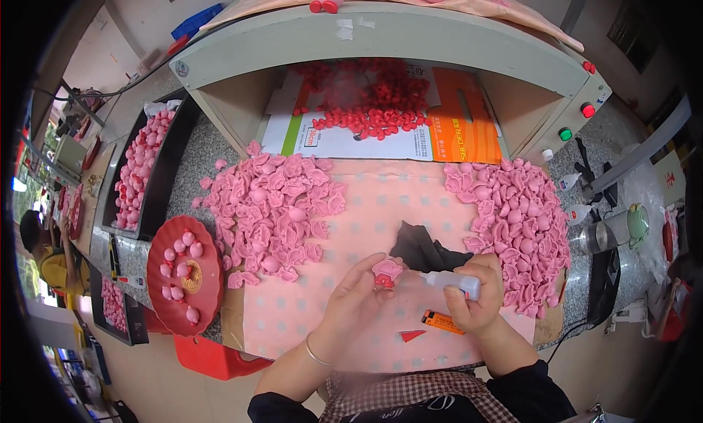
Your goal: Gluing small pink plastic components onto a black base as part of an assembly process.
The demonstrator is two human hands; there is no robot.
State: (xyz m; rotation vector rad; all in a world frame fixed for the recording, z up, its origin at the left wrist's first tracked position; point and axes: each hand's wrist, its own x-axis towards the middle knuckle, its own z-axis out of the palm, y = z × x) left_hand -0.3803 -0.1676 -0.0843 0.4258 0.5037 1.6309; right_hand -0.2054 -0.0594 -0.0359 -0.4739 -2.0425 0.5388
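My left hand (350,295) pinches a small pink toy piece with a red underside (387,269) between thumb and fingers. In my right hand (485,295) is a small squeeze bottle (455,282), pale and translucent, its narrow tip pointing left at the toy piece. A short gap seems to separate tip and piece. Just beyond the bottle lies a crumpled black cloth (421,247). Below my right hand rests a slim orange and black object (443,321), and a red triangular scrap (412,336) lies closer to me.
Heaps of pink moulded pieces flank the pink sheet, left (271,203) and right (521,225). Ahead, red parts (373,119) fill an open-fronted grey cabinet (381,28). A red scalloped plate (165,298) of round toys and a black tray (165,181) stand left.
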